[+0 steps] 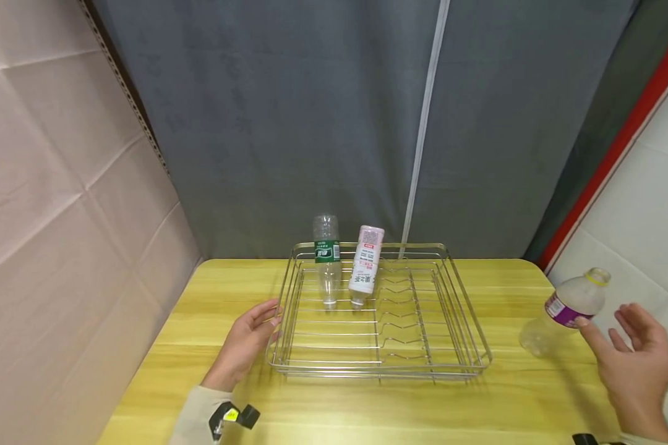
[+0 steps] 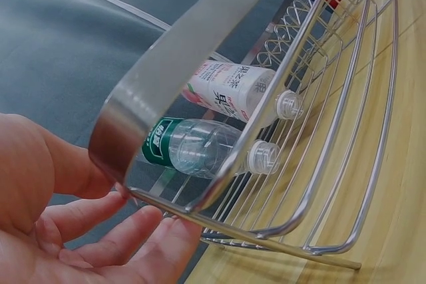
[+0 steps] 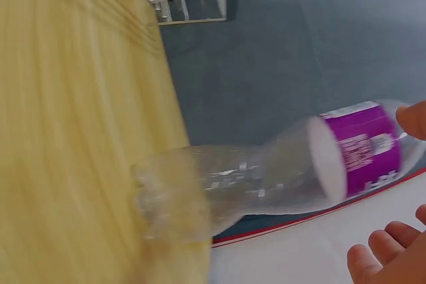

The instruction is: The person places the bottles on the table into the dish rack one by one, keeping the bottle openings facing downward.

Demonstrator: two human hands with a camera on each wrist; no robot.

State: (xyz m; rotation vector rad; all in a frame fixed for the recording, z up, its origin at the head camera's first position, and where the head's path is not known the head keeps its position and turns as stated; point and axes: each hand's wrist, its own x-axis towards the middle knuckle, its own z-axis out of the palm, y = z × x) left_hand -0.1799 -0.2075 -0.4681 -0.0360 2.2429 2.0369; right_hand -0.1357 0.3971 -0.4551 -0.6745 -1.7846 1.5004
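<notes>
Right hand (image 1: 637,358), lower right of the head view, fingers spread and relaxed; its grip is wide and encloses nothing, with one fingertip touching the purple label of the clear bottle (image 1: 565,309). The bottle stands tilted on the bench (image 1: 512,402) near the right edge, base down, neck up with a yellow ring and apparently no cap. It looks empty: judged light, thin-walled and easily dented, smooth enough to slip. The labelled middle, or the waist just below it, offers the surest hold.

Left hand (image 1: 248,343), lower centre-left, fingers straight, resting against the left rim of the wire rack (image 1: 467,327); grip wide, holding nothing.

The rack, at frame centre, contains two bottles set neck-down at its far left: a clear bottle with a green label (image 1: 326,259) and, just beside it, a white bottle with a pink label (image 1: 365,264). Both appear empty.
</notes>
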